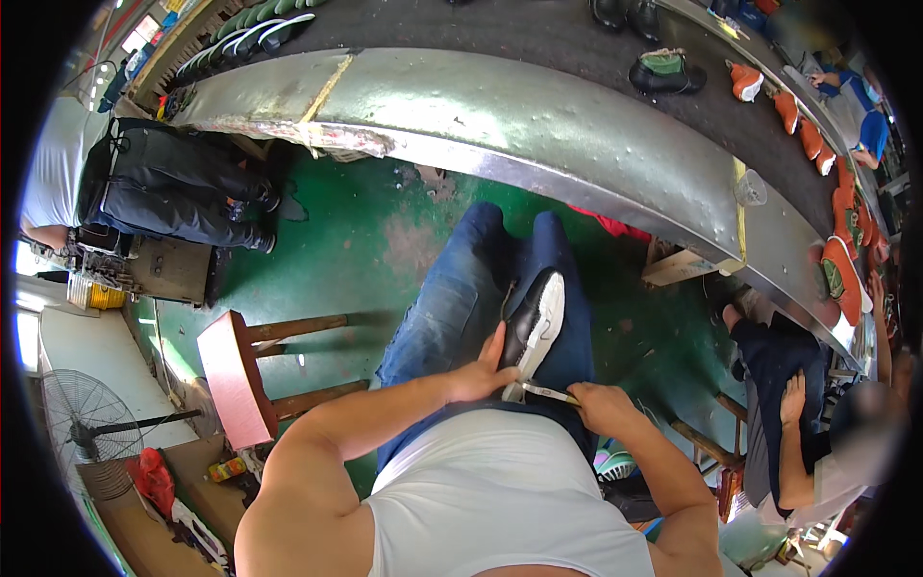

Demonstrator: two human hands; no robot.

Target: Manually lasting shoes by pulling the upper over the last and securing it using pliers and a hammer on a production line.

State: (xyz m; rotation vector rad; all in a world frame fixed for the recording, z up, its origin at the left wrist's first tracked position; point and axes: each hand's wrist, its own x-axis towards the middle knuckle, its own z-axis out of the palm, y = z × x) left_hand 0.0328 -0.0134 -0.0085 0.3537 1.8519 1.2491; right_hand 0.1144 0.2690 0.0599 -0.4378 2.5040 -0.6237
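Note:
A black shoe (522, 325) with a pale sole lies lengthwise on my thighs, its toe pointing away from me and the sole turned to the right. My left hand (478, 377) grips it at the near left end, one digit stretched up along its side. My right hand (600, 406) is closed round the end of a slim, light-coloured tool (550, 392). The tool's far end reaches the near end of the shoe, beside my left fingertips. Its exact kind is too small to tell. A thin dark strip (508, 300) stands up at the shoe's left edge.
A long metal-edged conveyor (433, 96) curves across ahead, carrying orange shoes (835, 279), a black shoe (666, 72) and several soles (250, 38). A wooden stool (236, 380) and a fan (88, 428) stand left. Other people (163, 183) work at left and right (784, 413).

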